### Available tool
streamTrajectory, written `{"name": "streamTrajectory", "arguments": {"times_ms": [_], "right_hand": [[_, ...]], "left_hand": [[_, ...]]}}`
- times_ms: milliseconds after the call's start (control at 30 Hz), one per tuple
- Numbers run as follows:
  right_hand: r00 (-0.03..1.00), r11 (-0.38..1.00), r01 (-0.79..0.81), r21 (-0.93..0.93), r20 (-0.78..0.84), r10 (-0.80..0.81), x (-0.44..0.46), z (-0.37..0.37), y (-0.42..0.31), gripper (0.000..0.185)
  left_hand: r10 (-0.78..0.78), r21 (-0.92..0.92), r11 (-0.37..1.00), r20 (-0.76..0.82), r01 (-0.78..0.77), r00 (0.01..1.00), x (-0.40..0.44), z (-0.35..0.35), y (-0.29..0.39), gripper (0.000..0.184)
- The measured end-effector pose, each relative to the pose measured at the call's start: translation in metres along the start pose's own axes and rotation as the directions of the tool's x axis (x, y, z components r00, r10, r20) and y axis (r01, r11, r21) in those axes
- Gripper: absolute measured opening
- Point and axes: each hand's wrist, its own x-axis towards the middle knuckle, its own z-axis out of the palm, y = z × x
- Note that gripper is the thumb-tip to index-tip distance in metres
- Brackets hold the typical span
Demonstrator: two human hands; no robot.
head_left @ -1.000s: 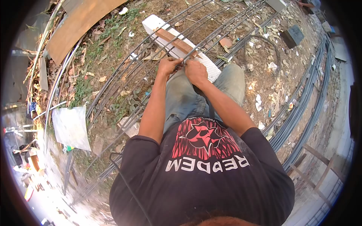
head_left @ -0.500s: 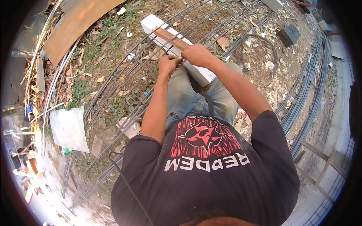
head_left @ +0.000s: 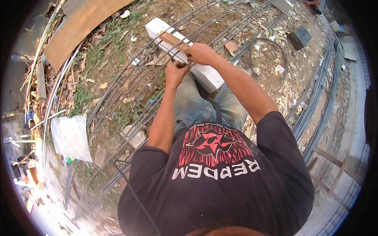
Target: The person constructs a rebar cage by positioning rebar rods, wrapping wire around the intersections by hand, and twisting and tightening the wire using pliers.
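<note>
My left hand (head_left: 176,74) is closed, its thumb and fingers pinched at the edge of a cage of long steel rebars (head_left: 157,59). Just beyond it, my right hand (head_left: 201,54) is curled over the near end of a brown wooden strip (head_left: 173,40). Whatever sits in the fingers of either hand is too small or hidden to make out. The strip lies along a long white block (head_left: 208,76), which passes beneath the bars and reaches back between my knees.
A bundle of steel rods (head_left: 321,94) runs along the right, near a dark block (head_left: 299,37) and a wire coil (head_left: 285,59). On the left lie a brown board (head_left: 78,29) and a pale sheet (head_left: 71,137). Part of another person (head_left: 315,3) shows at top right.
My hands have drawn slightly apart: the right moved a little forward over the wooden strip, the left a little back. The bars and block keep their places, with a small camera shift.
</note>
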Motion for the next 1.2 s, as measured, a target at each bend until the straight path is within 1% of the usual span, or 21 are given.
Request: {"name": "streamTrajectory", "arguments": {"times_ms": [33,133,233,333,433,533,633,733,833,933,1033,1133,1200], "right_hand": [[1.000,1.000,0.004,-0.002,-0.002,-0.004,-0.001,-0.001,-0.002,0.017],[0.997,0.999,0.053,-0.008,-0.049,-0.053,-0.001,-0.002,-0.005,0.016],[0.996,0.995,0.087,-0.056,0.025,-0.085,0.005,-0.003,-0.008,0.016],[0.988,0.987,0.153,-0.044,0.040,-0.151,0.014,-0.001,-0.006,0.013],[0.996,0.998,0.060,0.031,0.071,-0.062,0.017,0.000,0.003,0.016],[0.997,0.995,-0.059,0.084,0.046,0.055,0.011,0.000,0.004,0.018],[0.998,0.998,0.032,-0.053,0.063,-0.028,0.011,-0.006,0.005,0.021],[0.972,0.973,0.152,-0.175,-0.150,-0.179,0.008,0.011,0.013,0.020],[0.979,0.976,0.116,-0.182,-0.142,-0.143,0.001,0.005,0.008,0.023],[0.990,0.989,0.080,-0.121,-0.105,-0.093,-0.001,-0.002,0.003,0.026],[0.913,0.944,0.119,-0.307,-0.339,-0.226,-0.002,-0.003,0.000,0.027],[0.971,0.980,0.068,-0.185,-0.211,-0.108,0.002,0.011,0.002,0.028],[0.987,0.995,0.034,-0.090,-0.152,-0.047,-0.002,0.019,0.006,0.027]], "left_hand": [[0.040,0.060,0.997,-0.022,-0.039,0.999,-0.003,0.001,0.001,0.024],[0.177,0.206,0.968,-0.169,-0.141,0.970,-0.007,0.015,-0.005,0.025],[0.190,0.198,0.968,-0.184,-0.153,0.964,-0.007,0.019,-0.011,0.026],[0.228,0.192,0.962,-0.171,-0.195,0.958,-0.003,0.018,-0.020,0.026],[0.203,0.191,0.967,-0.174,-0.169,0.964,-0.007,0.016,-0.013,0.025],[0.211,0.151,0.971,-0.198,-0.183,0.957,-0.009,0.017,-0.011,0.026],[0.191,0.138,0.976,-0.187,-0.166,0.964,-0.009,0.016,-0.008,0.026],[0.152,0.149,0.981,-0.164,-0.128,0.975,-0.011,0.013,-0.003,0.024],[0.154,0.141,0.981,-0.158,-0.132,0.975,-0.011,0.012,-0.002,0.024],[0.186,0.134,0.977,-0.178,-0.163,0.966,-0.011,0.014,-0.004,0.026],[0.184,0.136,0.978,-0.182,-0.161,0.966,-0.009,0.015,-0.007,0.026],[0.145,0.174,0.978,-0.175,-0.115,0.974,-0.011,0.013,-0.001,0.026],[0.160,0.145,0.980,-0.175,-0.135,0.972,-0.009,0.013,-0.003,0.027]]}}
